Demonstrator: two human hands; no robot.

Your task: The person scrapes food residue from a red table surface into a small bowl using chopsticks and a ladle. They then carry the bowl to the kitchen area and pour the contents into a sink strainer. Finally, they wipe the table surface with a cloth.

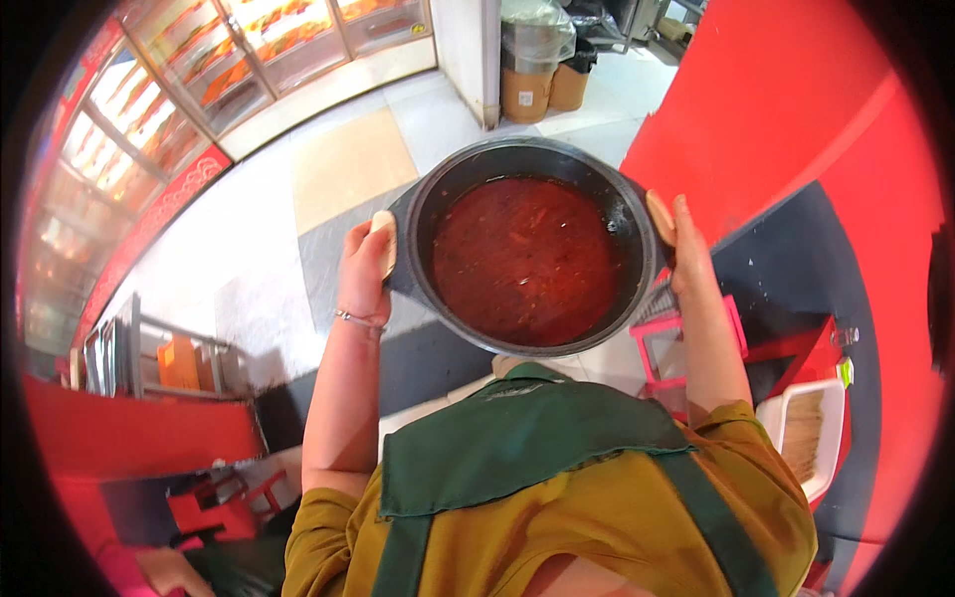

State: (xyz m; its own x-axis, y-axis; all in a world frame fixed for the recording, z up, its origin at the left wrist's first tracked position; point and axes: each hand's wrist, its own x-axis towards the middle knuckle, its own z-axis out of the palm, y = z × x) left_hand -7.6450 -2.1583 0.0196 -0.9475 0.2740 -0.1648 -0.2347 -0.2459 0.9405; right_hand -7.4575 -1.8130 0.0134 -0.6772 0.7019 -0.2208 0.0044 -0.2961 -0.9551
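Observation:
A dark round pot is held out in front of my chest, nearly level. Red broth or soup with small bits on its surface fills much of it. My left hand grips the pale handle on the left side, with the thumb over it; a bracelet circles that wrist. On the opposite side, my right hand holds the other pale handle, its fingers partly hidden behind the pot. A green apron over a mustard shirt shows below.
Glass-door display cases line the upper left. Lined bins stand by a white pillar. A wheeled-looking rack is at left. Pink stool and white tray of skewers are at right. Another person's arm shows lower left.

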